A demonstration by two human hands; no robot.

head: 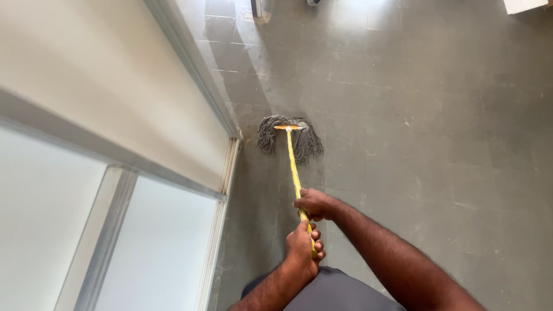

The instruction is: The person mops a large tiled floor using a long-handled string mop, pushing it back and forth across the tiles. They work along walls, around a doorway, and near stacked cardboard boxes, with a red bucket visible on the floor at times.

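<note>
Near the bottom middle, two hands hold one yellow mop handle [294,173]. The right hand [314,204] is wrapped tight around it farther up, and the left hand [303,247] squeezes its near end. One grey stringy mop head [288,138] sits flat on the grey tiled floor [432,144], just beside the glass wall [115,230] on the left.

Showing two bare forearms, no sleeves reaching into view, fine dark hair running along both. Wearing no rings, watch or gloves on left hand [302,249] or right hand [314,203]. Wearing plain dark grey garment [328,292], smooth cloth, showing at bottom edge.
</note>
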